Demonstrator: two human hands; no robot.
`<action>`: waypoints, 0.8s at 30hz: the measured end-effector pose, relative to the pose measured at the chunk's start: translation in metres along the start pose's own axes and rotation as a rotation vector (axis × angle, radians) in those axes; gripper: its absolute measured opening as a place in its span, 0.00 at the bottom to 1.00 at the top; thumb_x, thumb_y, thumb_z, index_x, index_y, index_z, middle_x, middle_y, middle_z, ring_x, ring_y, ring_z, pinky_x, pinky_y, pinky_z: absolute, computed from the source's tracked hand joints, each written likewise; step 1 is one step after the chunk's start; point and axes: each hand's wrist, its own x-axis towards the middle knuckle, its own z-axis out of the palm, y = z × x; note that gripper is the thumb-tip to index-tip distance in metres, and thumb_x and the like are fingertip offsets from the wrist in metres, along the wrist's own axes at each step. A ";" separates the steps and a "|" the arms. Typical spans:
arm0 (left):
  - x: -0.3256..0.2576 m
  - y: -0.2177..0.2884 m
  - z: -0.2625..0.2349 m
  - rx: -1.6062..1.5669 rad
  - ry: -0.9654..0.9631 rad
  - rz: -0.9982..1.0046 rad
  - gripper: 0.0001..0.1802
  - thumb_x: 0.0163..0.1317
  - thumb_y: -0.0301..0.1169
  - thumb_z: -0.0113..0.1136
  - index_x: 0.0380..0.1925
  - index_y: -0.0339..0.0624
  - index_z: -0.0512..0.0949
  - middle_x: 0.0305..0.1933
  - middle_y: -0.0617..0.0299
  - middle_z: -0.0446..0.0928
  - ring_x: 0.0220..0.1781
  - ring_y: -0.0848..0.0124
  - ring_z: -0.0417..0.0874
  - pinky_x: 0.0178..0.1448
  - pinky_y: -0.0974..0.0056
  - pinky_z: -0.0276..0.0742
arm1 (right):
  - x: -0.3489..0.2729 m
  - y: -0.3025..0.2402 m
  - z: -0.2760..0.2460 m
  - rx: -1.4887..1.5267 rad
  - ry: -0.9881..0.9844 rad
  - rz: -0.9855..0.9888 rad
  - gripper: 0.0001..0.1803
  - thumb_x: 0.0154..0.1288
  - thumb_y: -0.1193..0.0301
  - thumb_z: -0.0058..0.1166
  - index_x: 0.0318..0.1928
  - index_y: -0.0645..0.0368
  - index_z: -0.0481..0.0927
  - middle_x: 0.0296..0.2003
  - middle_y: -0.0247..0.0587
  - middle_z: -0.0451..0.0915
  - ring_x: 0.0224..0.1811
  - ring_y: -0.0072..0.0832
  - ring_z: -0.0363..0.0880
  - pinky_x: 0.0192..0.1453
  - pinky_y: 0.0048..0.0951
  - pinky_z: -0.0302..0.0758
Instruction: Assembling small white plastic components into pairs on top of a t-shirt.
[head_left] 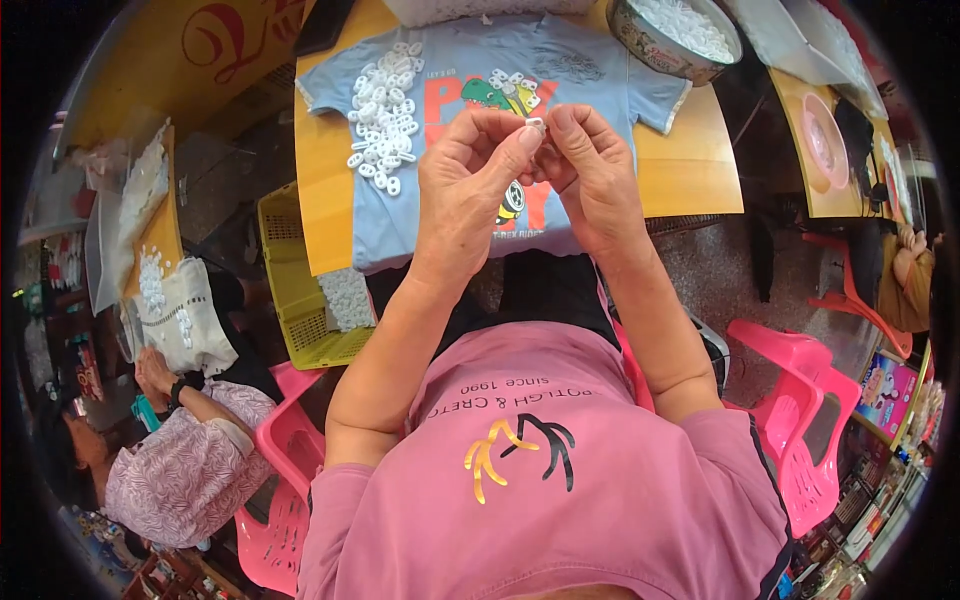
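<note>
L hand [468,178] pinched on sm. white pc [536,124]; R hand [600,182]: grip can't tell. Prob. light, stiff; hold by edges.

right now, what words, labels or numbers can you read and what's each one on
I won't copy wording out, only where it stands:
Blue t-shirt: large red letters, smaller print, partly covered.
Pink shirt: dark lettering and a number.
Yellow panel: red script, cut off.
Round tin: too small to read.
Pink-purple box: too small to read.
Small white piece: none visible.
</note>
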 end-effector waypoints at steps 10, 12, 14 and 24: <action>0.000 -0.003 -0.001 0.012 0.011 0.032 0.07 0.64 0.27 0.63 0.38 0.35 0.77 0.33 0.63 0.79 0.31 0.79 0.78 0.37 0.73 0.76 | 0.000 0.002 0.004 -0.053 0.020 -0.047 0.10 0.73 0.66 0.52 0.42 0.60 0.78 0.35 0.35 0.81 0.33 0.20 0.77 0.36 0.23 0.73; 0.000 -0.003 0.000 0.018 0.017 0.040 0.07 0.64 0.27 0.63 0.38 0.35 0.77 0.33 0.63 0.79 0.32 0.78 0.79 0.37 0.73 0.76 | -0.001 0.001 0.007 -0.084 0.034 -0.065 0.10 0.73 0.66 0.52 0.42 0.60 0.78 0.35 0.35 0.81 0.33 0.19 0.77 0.36 0.23 0.73; -0.002 -0.002 0.002 0.025 0.032 0.053 0.07 0.64 0.27 0.63 0.38 0.35 0.76 0.32 0.63 0.79 0.32 0.79 0.79 0.37 0.73 0.76 | -0.002 0.000 0.009 -0.180 0.056 -0.085 0.10 0.72 0.66 0.52 0.42 0.60 0.78 0.35 0.35 0.81 0.32 0.18 0.76 0.36 0.22 0.72; -0.004 -0.003 0.002 0.042 0.037 0.061 0.07 0.64 0.27 0.63 0.38 0.36 0.76 0.33 0.63 0.79 0.32 0.79 0.79 0.38 0.73 0.77 | -0.003 0.000 0.009 -0.191 0.047 -0.096 0.09 0.73 0.67 0.52 0.42 0.61 0.77 0.34 0.34 0.81 0.32 0.18 0.77 0.36 0.21 0.73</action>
